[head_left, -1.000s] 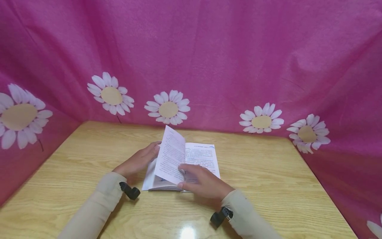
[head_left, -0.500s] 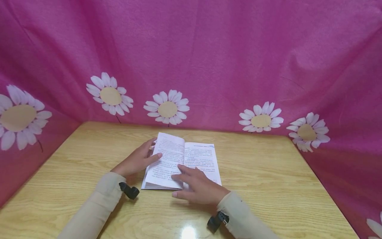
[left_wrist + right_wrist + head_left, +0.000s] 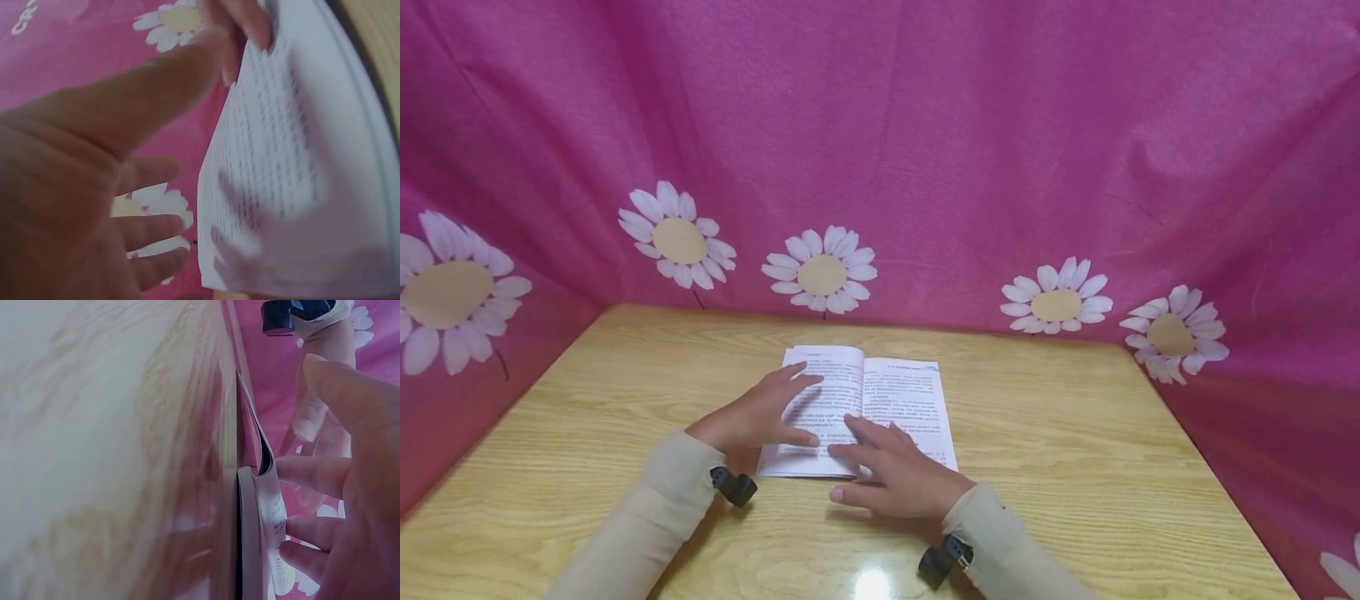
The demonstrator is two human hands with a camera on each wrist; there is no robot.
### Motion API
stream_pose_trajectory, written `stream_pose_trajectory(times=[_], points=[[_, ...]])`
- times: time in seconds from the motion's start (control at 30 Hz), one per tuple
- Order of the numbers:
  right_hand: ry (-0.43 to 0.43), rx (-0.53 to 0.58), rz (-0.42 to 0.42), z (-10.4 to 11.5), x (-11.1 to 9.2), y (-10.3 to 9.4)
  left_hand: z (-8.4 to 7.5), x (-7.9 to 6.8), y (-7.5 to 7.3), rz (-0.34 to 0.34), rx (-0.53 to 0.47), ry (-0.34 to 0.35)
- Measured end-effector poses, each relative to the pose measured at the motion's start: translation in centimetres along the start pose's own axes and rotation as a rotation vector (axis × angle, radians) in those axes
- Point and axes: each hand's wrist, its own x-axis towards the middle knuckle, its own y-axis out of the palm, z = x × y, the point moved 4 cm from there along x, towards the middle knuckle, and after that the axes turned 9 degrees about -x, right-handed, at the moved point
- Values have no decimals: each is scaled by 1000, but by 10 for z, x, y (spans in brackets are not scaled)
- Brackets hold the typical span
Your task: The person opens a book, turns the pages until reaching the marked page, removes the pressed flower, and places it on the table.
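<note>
An open book (image 3: 904, 392) with printed pages lies on the table in the head view. Above its left page hovers my left hand (image 3: 756, 412), fingers spread and holding nothing. In the left wrist view a gap shows between that hand (image 3: 94, 162) and the page (image 3: 269, 162), where its shadow falls. My right hand (image 3: 904, 473) lies low over the book's near edge by the spine, fingers extended. Seen from the right wrist, its fingertips touch the book's pages (image 3: 272, 506) close to the fold; the thumb stands off them.
The wooden table (image 3: 1075, 450) carries the book near its middle. A pink cloth (image 3: 925, 167) printed with white daisies hangs behind and at both sides. Small black cameras (image 3: 733, 486) are strapped at both wrists.
The raised leaf has come down to the left and now lies flat. My left hand has moved from the book's left edge to over the page; the right hand slid slightly left and stopped pinching.
</note>
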Motion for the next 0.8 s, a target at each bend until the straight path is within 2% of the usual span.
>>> stream_pose_trajectory(times=[0.1,0.23,0.37,0.63,0.8], points=[[-11,-8,-10,0,0,0,-3,-1,9,63,10,4],[-21,-21,-19,1,0,1,-8,-3,17,107,-15,-5],[-16,-25,-13,0,0,1,-11,-5,22,114,-44,-9],[-3,-20,-14,-1,1,0,-8,-3,28,130,-37,-28],[43,58,-16,-8,1,-5,-7,-3,29,134,-37,-22]])
